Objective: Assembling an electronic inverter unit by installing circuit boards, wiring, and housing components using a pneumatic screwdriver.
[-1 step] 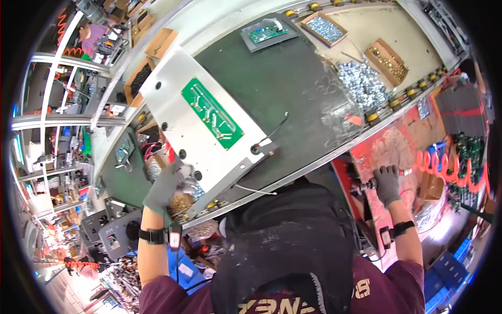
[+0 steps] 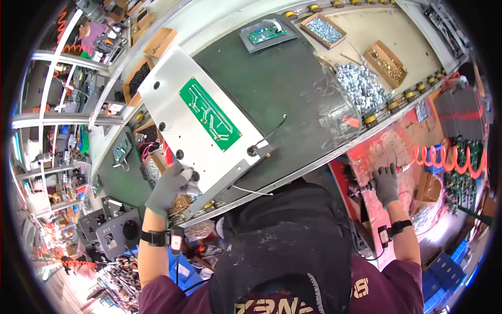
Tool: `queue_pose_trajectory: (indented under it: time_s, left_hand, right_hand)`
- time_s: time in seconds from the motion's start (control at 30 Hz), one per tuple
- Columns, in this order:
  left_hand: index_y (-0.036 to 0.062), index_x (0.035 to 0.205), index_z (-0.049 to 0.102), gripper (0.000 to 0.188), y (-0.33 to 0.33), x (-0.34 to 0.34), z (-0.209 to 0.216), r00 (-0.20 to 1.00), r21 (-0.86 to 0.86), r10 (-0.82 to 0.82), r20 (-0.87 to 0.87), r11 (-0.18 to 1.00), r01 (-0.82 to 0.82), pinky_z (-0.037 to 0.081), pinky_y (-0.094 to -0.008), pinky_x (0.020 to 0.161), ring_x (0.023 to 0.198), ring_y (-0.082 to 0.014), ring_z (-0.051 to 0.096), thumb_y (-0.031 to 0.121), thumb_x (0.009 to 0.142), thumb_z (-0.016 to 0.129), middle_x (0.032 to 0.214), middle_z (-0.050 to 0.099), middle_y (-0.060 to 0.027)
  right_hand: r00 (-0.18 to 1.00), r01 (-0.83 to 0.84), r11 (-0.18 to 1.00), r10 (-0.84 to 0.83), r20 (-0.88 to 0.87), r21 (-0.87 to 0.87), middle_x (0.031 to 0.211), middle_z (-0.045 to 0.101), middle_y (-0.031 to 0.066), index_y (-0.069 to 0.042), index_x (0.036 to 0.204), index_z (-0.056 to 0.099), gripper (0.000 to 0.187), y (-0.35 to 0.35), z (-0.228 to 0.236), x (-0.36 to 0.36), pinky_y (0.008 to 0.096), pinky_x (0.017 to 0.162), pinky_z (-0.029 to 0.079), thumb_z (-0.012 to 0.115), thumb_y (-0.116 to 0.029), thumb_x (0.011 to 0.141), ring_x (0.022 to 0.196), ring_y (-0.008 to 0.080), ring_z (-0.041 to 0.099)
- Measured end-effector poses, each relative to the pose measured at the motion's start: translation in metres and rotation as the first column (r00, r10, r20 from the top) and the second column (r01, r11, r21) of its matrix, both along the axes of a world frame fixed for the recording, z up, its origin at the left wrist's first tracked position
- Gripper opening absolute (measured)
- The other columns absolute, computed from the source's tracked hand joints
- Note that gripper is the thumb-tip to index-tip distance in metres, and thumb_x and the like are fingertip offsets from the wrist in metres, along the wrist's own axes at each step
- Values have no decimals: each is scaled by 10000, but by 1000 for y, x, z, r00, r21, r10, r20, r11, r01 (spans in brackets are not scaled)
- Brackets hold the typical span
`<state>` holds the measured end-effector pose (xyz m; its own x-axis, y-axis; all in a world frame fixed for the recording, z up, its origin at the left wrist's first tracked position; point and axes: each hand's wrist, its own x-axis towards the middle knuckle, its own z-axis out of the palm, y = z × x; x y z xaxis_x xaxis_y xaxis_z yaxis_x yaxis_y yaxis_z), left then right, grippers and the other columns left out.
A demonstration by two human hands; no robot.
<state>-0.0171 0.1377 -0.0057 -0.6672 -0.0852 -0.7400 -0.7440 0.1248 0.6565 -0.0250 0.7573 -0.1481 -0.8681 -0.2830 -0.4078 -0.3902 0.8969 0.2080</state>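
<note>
My left hand, in a grey glove, is at the lower-left edge of a pale metal panel. Its fingers are bent in beside a round black foot; what they hold, if anything, I cannot make out. A long green circuit board lies on the panel, solder side up. Off to the right, my gloved right hand is wrapped around a pneumatic screwdriver, mostly hidden by the fingers. A red coiled air hose runs from behind that hand.
A dark bench mat lies under the panel. Beyond it sit another circuit board, a heap of silvery hardware and boxes of silvery and brass-coloured parts. A metal rail edges the bench near my body.
The view has shifted slightly. My left fingers have moved a little at the panel's edge. My right hand has turned slightly, and less of the screwdriver shows.
</note>
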Motion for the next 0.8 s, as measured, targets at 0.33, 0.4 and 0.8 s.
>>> queue_pose_trajectory:
  time_s: [0.33, 0.4, 0.8]
  left_hand:
    - [-13, 1141, 528, 312, 38, -5, -5, 956, 54, 181, -229, 983, -173, 520, -231, 560, 686, -127, 627, 133, 868, 566, 836, 637, -70]
    - [-19, 1205, 510, 365, 43, -3, -19, 923, 188, 242, -300, 963, -191, 523, -229, 561, 673, -132, 634, 138, 880, 567, 842, 637, -80]
    - [99, 1209, 576, 466, -124, -37, -199, 971, -876, -238, -11, 470, 106, 465, -427, 916, 1107, -345, 558, 298, 796, 662, 1195, 581, -199]
  right_hand:
    - [751, 446, 675, -640, -164, -587, 1172, 499, 236, -27, 1222, 491, 390, 62, -53, 2, 426, 928, 435, 534, -185, 868, 1049, 424, 523]
    - [668, 669, 617, -744, -29, -414, 1158, 519, 255, -12, 1257, 445, 471, 55, -85, -7, 438, 889, 450, 560, -227, 854, 1045, 414, 539]
    - [471, 581, 307, -882, 4, -753, 929, 548, 158, 36, 1234, 459, 479, 4, 10, -4, 368, 730, 475, 588, -258, 879, 831, 257, 554]
